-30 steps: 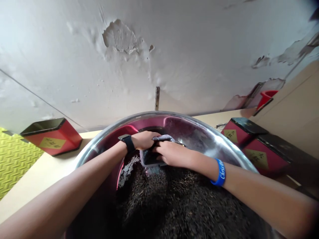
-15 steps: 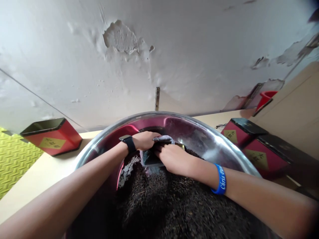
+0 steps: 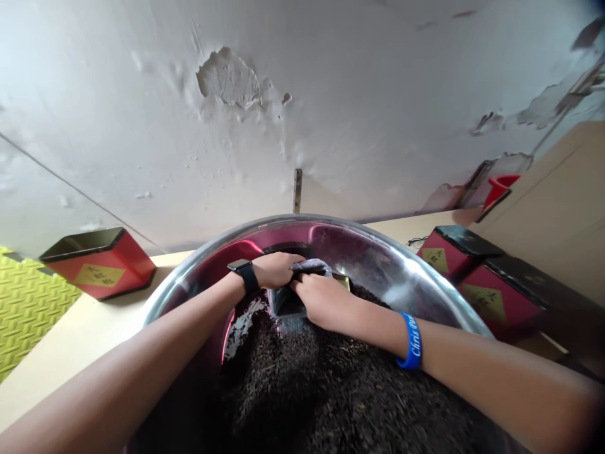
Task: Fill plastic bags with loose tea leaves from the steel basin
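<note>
A wide metal basin [image 3: 302, 219] in front of me holds a heap of dark, dry, shredded leaves like loose tea [image 3: 368, 391]. On the leaves towards the far side lies an open container [image 3: 288, 307], dark inside, with a pale edge and a crumpled whitish-purple part at the back. I cannot tell if it is a bag or a lined box. My left hand [image 3: 274, 270], with a black watch at the wrist, is closed at its back left edge. My right hand [image 3: 326, 299], with a blue wristband above it, is closed on its right edge, fingertips partly hidden. A yellowish edge shows behind that hand.
An open red box [image 3: 106, 268] with a yellow diamond label stands left of the basin on a pale tabletop [image 3: 61, 362]. Two dark-topped red boxes [image 3: 503, 296] stand to the right. Behind rises a peeling white wall [image 3: 359, 113]; yellow matting [image 3: 28, 309] lies far left.
The view has tilted up slightly, so everything sits a little lower. My right hand has shifted slightly left along the container's edge; both hands keep their hold.
</note>
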### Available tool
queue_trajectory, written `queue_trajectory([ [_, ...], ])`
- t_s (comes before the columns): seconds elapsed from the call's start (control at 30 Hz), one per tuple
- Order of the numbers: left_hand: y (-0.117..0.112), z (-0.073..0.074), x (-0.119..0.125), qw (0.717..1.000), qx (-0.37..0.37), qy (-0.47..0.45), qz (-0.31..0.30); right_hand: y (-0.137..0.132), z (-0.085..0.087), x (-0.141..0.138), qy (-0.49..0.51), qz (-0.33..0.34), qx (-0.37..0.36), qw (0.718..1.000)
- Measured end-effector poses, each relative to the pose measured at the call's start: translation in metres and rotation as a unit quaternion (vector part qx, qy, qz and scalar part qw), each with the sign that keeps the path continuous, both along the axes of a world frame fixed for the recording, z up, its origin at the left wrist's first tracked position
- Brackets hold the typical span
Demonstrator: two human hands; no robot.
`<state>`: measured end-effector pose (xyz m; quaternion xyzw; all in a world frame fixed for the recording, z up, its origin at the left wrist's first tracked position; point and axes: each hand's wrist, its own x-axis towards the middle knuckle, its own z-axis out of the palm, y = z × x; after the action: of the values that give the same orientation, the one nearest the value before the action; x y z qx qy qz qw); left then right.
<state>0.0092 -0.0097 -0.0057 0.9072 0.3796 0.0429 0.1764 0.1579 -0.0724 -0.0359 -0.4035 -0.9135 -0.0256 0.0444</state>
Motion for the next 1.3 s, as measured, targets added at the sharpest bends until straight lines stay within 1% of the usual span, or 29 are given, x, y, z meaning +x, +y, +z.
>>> queue_trajectory([
  [0.1,0.001,0.0,0.0,1.0,0.003,-0.011,-0.003,0.0,-0.002,0.0,-0.014,0.008,-0.042,0.999],
  [0.17,0.002,-0.001,-0.001,1.0,0.007,-0.012,-0.002,0.0,-0.004,-0.001,-0.011,-0.003,-0.03,0.999],
  [0.23,0.003,-0.002,-0.002,1.0,0.009,-0.012,0.0,-0.003,-0.005,-0.002,-0.002,-0.012,-0.001,1.0],
  [0.33,0.003,-0.002,-0.002,1.0,0.008,-0.01,0.009,-0.01,-0.005,-0.006,0.0,-0.007,0.013,1.0],
  [0.43,0.0,0.0,-0.001,0.999,0.022,-0.009,0.037,-0.016,-0.007,-0.008,-0.012,-0.026,-0.021,0.999],
  [0.53,-0.003,0.001,0.0,0.997,0.049,-0.003,0.067,-0.017,-0.005,-0.008,-0.036,-0.004,-0.046,0.998],
  [0.6,-0.003,0.001,0.0,0.995,0.064,-0.002,0.077,-0.015,-0.002,-0.008,-0.035,0.007,-0.038,0.999],
  [0.7,0.001,-0.004,0.0,0.992,0.078,-0.01,0.101,-0.013,0.0,-0.006,-0.024,-0.015,-0.029,0.999],
  [0.8,0.006,-0.009,-0.001,0.986,0.088,-0.02,0.138,-0.01,-0.006,-0.004,-0.034,-0.021,-0.043,0.998],
  [0.9,0.01,-0.012,-0.002,0.982,0.096,-0.04,0.156,-0.008,-0.011,-0.003,-0.036,-0.021,-0.057,0.998],
  [0.93,0.012,-0.011,-0.003,0.98,0.098,-0.052,0.162,-0.006,-0.009,-0.003,-0.033,-0.021,-0.06,0.997],
  [1.0,0.016,-0.01,-0.006,0.975,0.094,-0.089,0.18,-0.001,0.001,-0.001,-0.021,-0.02,-0.062,0.998],
  [1.07,0.021,-0.009,-0.011,0.968,0.075,-0.132,0.201,0.007,0.016,0.007,0.041,-0.04,-0.044,0.997],
  [1.1,0.023,-0.009,-0.014,0.963,0.063,-0.152,0.213,0.013,0.024,0.012,0.101,-0.064,-0.025,0.993],
  [1.13,0.025,-0.009,-0.016,0.957,0.05,-0.171,0.228,0.02,0.03,0.018,0.174,-0.1,-0.002,0.98],
  [1.17,0.027,-0.01,-0.018,0.95,0.039,-0.188,0.246,0.028,0.034,0.024,0.244,-0.142,0.012,0.959],
  [1.2,0.028,-0.011,-0.019,0.942,0.031,-0.204,0.267,0.036,0.034,0.03,0.301,-0.18,0.001,0.936],
  [1.23,0.029,-0.013,-0.02,0.932,0.025,-0.218,0.287,0.044,0.032,0.035,0.342,-0.219,-0.033,0.913],
  [1.3,0.033,-0.019,-0.02,0.914,0.018,-0.247,0.32,0.057,0.02,0.041,0.363,-0.257,-0.096,0.89],
])
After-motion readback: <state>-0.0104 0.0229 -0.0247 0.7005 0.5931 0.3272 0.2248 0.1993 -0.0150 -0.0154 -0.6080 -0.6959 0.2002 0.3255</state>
